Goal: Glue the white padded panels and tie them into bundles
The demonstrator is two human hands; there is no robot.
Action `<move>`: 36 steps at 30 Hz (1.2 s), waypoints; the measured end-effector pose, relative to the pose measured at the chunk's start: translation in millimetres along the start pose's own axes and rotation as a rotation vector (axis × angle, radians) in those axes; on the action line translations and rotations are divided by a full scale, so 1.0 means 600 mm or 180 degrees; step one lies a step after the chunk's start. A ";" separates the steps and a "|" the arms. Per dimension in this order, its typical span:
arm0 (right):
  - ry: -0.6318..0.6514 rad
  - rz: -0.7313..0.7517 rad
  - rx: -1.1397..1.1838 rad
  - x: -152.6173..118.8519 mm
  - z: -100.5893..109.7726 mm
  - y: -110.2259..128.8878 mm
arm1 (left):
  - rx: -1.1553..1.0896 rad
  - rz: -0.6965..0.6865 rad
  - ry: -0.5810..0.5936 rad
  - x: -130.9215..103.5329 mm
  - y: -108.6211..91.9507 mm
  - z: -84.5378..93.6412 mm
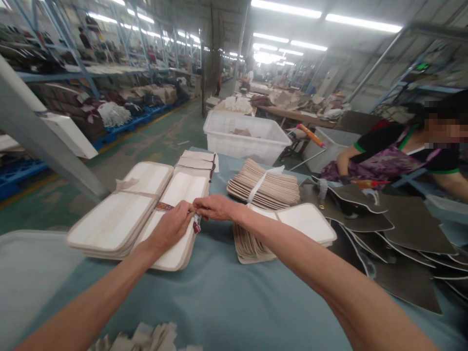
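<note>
My left hand [174, 223] and my right hand [212, 207] meet at the right edge of a stack of pale rounded panels [171, 248]. Both are closed on a patterned strip [164, 207] that lies across this stack; its loose end [197, 224] hangs below my fingers. Against the left side of the stack lies another pile of pale panels [106, 219], tied with a beige band. Right of my hands are a beige bundle [268, 187] with a white band and a tied pile of panels [307, 222] in front of it.
Dark sheets with pale edges [402, 273] overlap on the right of the blue-green covered table [219, 302]. A person [387, 151] leans in beyond them. A white bin [244, 139] stands behind the table, a grey post [47, 126] at left. Pale scraps [146, 339] lie near the front.
</note>
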State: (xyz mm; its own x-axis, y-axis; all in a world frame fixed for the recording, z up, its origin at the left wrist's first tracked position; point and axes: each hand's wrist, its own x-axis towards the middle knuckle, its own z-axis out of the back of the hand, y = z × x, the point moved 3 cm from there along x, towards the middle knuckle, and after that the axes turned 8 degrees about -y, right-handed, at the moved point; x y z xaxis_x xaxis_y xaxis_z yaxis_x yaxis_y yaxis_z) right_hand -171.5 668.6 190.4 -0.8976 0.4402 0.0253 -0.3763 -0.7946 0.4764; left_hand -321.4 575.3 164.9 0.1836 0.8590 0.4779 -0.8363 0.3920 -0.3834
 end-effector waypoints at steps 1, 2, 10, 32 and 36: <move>0.0009 0.0047 -0.0051 0.001 -0.001 -0.001 | -0.0036 0.0012 0.0000 0.000 0.002 0.000; 0.0000 0.0078 -0.0115 0.001 -0.003 -0.002 | -0.0062 0.0029 -0.0001 0.000 0.004 0.000; -0.0379 -0.0045 -0.0772 -0.015 -0.023 0.013 | -0.0185 0.0117 -0.0019 -0.001 0.008 -0.004; -0.0420 -0.0026 0.0026 -0.020 -0.023 0.005 | -0.0160 0.0169 -0.0090 -0.007 -0.006 0.001; -0.0455 -0.0023 -0.0055 -0.022 -0.022 0.004 | -0.0154 0.0186 -0.0093 -0.008 -0.004 -0.001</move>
State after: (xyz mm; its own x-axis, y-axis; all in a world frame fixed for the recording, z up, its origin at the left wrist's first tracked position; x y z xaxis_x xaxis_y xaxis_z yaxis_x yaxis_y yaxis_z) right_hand -163.8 655.4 179.7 -0.8534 0.4999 0.1475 -0.3875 -0.7978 0.4619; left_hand -319.9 570.4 163.4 0.1194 0.8713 0.4761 -0.8191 0.3574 -0.4488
